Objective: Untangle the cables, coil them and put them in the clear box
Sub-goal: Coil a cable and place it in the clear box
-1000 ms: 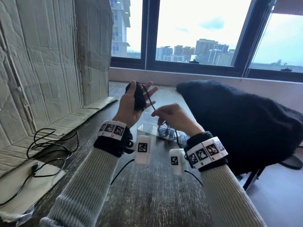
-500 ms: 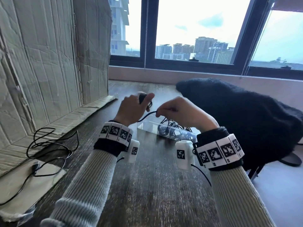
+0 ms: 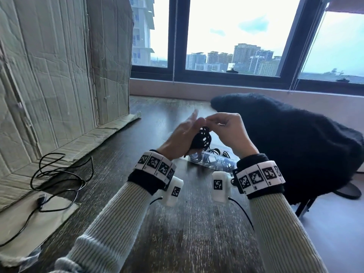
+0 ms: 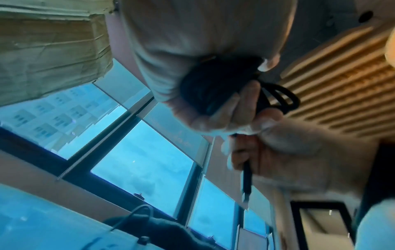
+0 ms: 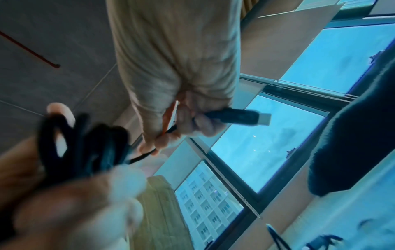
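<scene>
My left hand (image 3: 188, 133) grips a coiled black cable (image 3: 203, 137) above the table; in the left wrist view its fingers curl round the coil (image 4: 213, 88). My right hand (image 3: 218, 123) meets it at the top of the coil. It pinches the cable's free end, and the plug (image 5: 237, 116) sticks out of its fingers in the right wrist view. The clear box (image 3: 214, 161) lies on the table just beyond my wrists with several black coils inside, partly hidden by my hands. A loose tangled black cable (image 3: 59, 174) lies at the left.
A tall cardboard wall (image 3: 59, 75) with a folded flap stands along the left. A black fleece (image 3: 285, 144) draped over a chair sits close to the right of the box. The dark wooden table (image 3: 187, 223) ends at its right edge near my right forearm.
Both hands dipped toward the box, then rose again. My right hand moved from pulling the strand below the coil up to the coil's top, and my left fingers closed round the coil.
</scene>
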{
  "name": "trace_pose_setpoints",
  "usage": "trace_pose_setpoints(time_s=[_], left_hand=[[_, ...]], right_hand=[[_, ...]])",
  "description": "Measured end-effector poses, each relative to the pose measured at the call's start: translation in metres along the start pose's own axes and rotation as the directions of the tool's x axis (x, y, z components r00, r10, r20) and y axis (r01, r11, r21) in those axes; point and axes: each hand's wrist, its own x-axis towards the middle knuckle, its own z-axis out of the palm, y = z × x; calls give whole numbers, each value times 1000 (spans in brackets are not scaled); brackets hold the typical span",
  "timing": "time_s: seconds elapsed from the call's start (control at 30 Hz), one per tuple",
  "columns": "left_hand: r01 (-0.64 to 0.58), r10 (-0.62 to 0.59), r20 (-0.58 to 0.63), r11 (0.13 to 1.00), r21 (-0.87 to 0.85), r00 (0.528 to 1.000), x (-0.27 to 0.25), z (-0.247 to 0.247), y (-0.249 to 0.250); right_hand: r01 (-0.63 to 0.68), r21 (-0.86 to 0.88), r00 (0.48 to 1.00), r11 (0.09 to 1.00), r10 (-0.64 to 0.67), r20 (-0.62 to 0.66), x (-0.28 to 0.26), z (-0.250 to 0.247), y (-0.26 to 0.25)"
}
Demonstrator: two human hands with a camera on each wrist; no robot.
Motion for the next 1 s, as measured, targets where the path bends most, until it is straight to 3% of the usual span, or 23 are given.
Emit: trace_pose_setpoints(time_s=[0.1,0.23,0.37,0.43,0.47,0.53,0.67,0.73,0.8,0.9,1.0], left_hand=[[-8,-13,-196,994,-108,980,5,-5,6],[100,-155,-388,982,-158,908,7,-28,-2],[180,-209,-577,978,-108,790,9,-44,-18],[237,-160,-623,971,41,765,10,-42,-22],[270,-113,-620,949,164,776,10,-40,-22],[309,-61,-562,881,358,825,7,-34,-16],[202,-53,-272,807,555,961,3,-23,-6],[164,-108,-159,901,402,981,3,-19,-11],[143,-136,-74,984,104,988,-1,-12,-12],[138,-137,16,986,-92,990,-3,-1,-9],[167,-140,125,955,-245,982,-3,6,-8]], right_hand=[[-100,-38,993,994,102,65,-3,4,9],[-66,-202,975,977,106,195,-2,8,1],[70,-374,933,925,71,352,-5,10,-18],[187,-449,903,874,27,428,-10,17,-33],[247,-485,889,839,4,459,-12,22,-39],[324,-533,863,782,-13,505,-16,29,-50],[357,-523,836,774,-14,548,-19,29,-59],[347,-459,863,818,-87,497,-18,24,-61],[302,-393,928,869,-174,330,-13,19,-56],[135,-181,983,974,-108,151,-5,10,-41],[85,-109,985,990,-67,159,-3,2,-32]])
